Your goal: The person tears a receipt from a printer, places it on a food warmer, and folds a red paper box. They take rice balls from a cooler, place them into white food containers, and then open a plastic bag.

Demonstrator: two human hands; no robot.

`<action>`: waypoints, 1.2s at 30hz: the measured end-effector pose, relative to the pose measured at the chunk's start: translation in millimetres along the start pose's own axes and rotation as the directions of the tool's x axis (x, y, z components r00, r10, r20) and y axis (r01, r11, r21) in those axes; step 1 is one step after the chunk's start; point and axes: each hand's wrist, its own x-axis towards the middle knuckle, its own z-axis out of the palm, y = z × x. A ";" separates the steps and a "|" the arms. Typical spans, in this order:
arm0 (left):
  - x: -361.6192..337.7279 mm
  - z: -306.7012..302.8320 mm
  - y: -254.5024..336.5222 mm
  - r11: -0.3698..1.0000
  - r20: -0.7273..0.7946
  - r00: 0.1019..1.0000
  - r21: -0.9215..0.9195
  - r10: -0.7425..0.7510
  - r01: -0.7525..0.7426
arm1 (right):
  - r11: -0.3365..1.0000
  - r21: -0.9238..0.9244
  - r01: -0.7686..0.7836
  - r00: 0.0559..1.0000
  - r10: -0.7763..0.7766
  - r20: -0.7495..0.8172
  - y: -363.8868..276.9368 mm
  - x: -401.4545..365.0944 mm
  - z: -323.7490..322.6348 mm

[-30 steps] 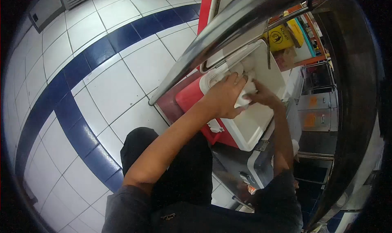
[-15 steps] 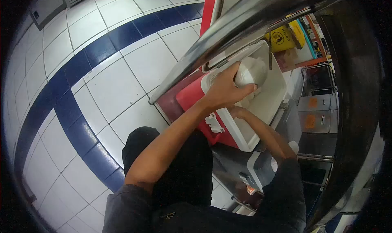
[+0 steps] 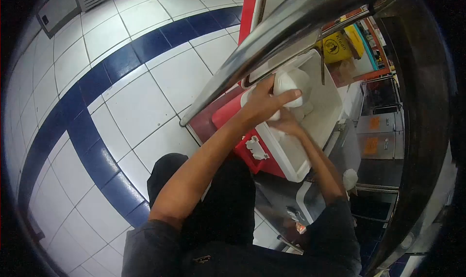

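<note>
My left hand [image 3: 264, 102] is wrapped around a white rounded bundle [image 3: 290, 85], which looks like something packed in plastic. The thumb lies across its near side, and the bundle is over the opening of a red and white cooler box [image 3: 287, 166]. Just below it, my right hand [image 3: 286, 123] reaches into the box. Motion blurs that hand and its fingers are partly hidden, so what they hold cannot be made out. More pale lumps [image 3: 305, 111] lie inside the cooler, beside the hands.
A metal rail [image 3: 218, 78] curves across above the cooler. Behind stands a yellow printed packet [image 3: 336, 48]. Metal cabinets [image 3: 378, 143] line the right side, and a grey box [image 3: 286, 199] sits beside the cooler. White floor tiles [image 3: 141, 97] with a blue band spread to the left.
My left hand and the white bundle have shifted slightly left and tilted. My right hand has risen toward the bundle and shows more above the cooler's rim.
</note>
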 end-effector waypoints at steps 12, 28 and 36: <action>-8.2 2.7 14.0 0.925 0.123 0.990 -0.363 -0.071 0.111 | 0.709 0.683 0.175 0.961 0.027 -0.274 -33.4 -27.2 -86.3; -14.9 -8.0 25.8 0.976 0.049 0.999 -0.213 -0.024 0.034 | 0.964 0.267 -0.013 1.000 0.007 0.021 -7.0 51.2 49.0; -13.3 -3.5 24.0 0.907 0.099 0.993 -0.410 -0.064 0.099 | 0.112 0.974 0.197 0.923 0.312 -0.223 0.4 -16.0 -82.2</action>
